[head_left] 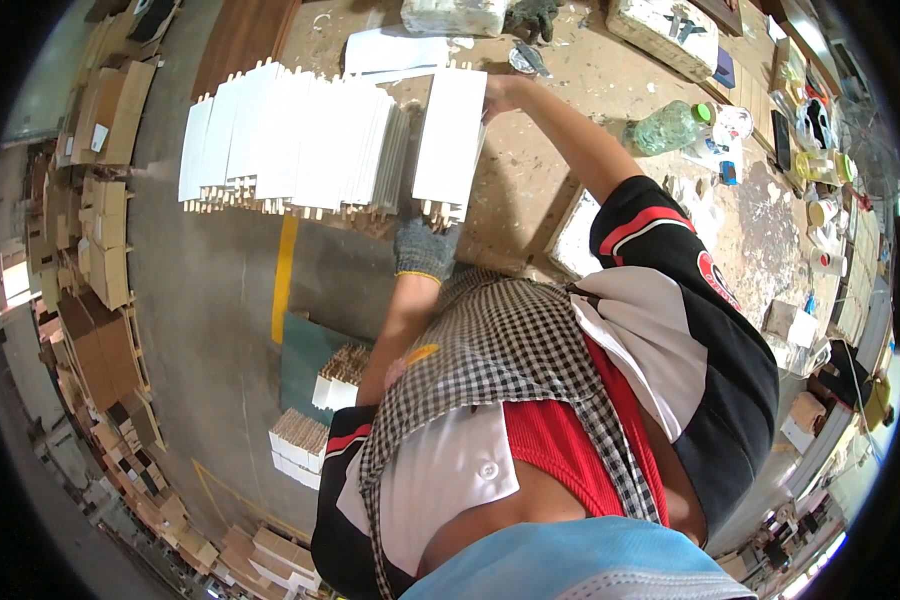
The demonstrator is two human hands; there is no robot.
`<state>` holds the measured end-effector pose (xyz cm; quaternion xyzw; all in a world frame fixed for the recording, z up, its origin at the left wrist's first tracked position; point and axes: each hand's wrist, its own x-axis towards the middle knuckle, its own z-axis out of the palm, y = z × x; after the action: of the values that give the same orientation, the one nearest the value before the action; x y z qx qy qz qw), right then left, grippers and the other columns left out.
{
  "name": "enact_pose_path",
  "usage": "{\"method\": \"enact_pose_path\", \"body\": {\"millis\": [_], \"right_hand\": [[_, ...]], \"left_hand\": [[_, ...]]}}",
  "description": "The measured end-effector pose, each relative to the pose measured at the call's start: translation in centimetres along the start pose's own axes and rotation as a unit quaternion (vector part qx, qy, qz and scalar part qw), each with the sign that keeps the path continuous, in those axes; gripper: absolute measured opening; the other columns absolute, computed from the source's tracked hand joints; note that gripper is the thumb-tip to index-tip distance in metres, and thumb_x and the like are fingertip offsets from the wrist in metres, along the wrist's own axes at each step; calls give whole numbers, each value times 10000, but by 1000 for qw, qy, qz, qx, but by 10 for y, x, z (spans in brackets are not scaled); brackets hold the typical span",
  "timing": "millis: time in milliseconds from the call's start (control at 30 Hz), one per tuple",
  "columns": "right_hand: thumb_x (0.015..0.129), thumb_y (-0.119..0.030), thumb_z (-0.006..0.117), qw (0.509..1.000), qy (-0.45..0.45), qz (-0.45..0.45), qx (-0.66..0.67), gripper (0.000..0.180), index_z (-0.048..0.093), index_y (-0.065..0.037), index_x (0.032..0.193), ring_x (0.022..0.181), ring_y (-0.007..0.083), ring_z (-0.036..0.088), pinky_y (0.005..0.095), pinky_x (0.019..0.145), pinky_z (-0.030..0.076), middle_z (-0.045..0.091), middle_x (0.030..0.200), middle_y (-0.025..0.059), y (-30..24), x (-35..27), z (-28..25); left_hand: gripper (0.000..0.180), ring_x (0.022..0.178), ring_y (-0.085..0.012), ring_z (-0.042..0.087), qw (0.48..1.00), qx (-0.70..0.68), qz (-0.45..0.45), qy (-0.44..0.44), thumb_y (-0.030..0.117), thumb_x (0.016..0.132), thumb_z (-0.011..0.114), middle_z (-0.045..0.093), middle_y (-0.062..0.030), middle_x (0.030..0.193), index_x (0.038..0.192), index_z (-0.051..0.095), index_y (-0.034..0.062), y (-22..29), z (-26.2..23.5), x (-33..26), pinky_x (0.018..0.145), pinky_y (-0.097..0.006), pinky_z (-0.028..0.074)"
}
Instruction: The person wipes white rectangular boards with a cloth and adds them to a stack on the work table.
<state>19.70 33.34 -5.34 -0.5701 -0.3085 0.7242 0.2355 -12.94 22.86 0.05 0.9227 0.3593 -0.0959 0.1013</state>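
Observation:
A small stack of white boards (448,150) with wooden dowels poking from both ends stands a little apart from a long row of similar white boards (300,140) on the worktable. My right hand (500,97), bare, grips the small stack at its right side near the far end, its fingers partly hidden by the boards. At the near end is my left hand (425,248) in a dark grey knit glove. It is closed against the underside of that stack, next to the dowels, with its fingertips out of sight.
The paint-spotted worktable (530,160) carries a white sheet (395,55), a green-capped bottle (670,128) and white-smeared blocks (662,38). Below on the left, bundles of dowelled boards (300,445) stand near a yellow floor line (285,280). Cartons (100,340) line the far left.

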Motion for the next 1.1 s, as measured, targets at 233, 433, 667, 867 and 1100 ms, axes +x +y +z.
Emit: {"method": "enact_pose_path", "body": {"millis": [233, 433, 667, 867, 1100], "right_hand": [[928, -618, 417, 999, 33, 22, 20, 794, 342, -75, 1503, 1418, 417, 302, 614, 1124, 263, 286, 1556, 238, 19, -15, 40], [953, -604, 377, 999, 6, -3, -44, 744, 330, -123, 1518, 1451, 382, 256, 632, 1129, 223, 261, 1586, 184, 26, -19, 69], [956, -707, 312, 951, 275, -109, 93, 901, 403, 44, 1446, 1428, 367, 313, 445, 1163, 254, 351, 1528, 241, 37, -65, 114], [971, -688, 300, 919, 328, -103, 192, 892, 345, 48, 1474, 1417, 363, 331, 422, 1162, 249, 350, 1516, 274, 75, -73, 160], [1016, -622, 225, 858, 230, -172, 426, 776, 420, 13, 1416, 1160, 259, 553, 422, 970, 485, 519, 1360, 160, 53, -70, 177]], "left_hand": [[470, 1112, -293, 599, 993, -120, 5, 22, 455, 950, 481, 643, -126, 1211, 1262, 606, 127, 5, -3, 9, 958, -452, 479], [485, 1124, -295, 592, 924, -378, -35, 51, 466, 951, 472, 635, -127, 1224, 1272, 596, 124, 4, -15, 15, 963, -463, 474], [503, 1137, -297, 584, 818, -561, -95, 90, 479, 953, 462, 625, -127, 1239, 1285, 585, 120, -19, -36, 14, 969, -475, 467], [519, 1148, -299, 577, 824, -559, -83, 43, 490, 955, 453, 617, -128, 1252, 1295, 574, 117, -24, -50, 62, 974, -485, 462], [537, 1162, -301, 568, 837, -541, -75, -24, 503, 957, 443, 608, -128, 1266, 1307, 563, 113, -20, -46, 92, 980, -497, 455]]}}
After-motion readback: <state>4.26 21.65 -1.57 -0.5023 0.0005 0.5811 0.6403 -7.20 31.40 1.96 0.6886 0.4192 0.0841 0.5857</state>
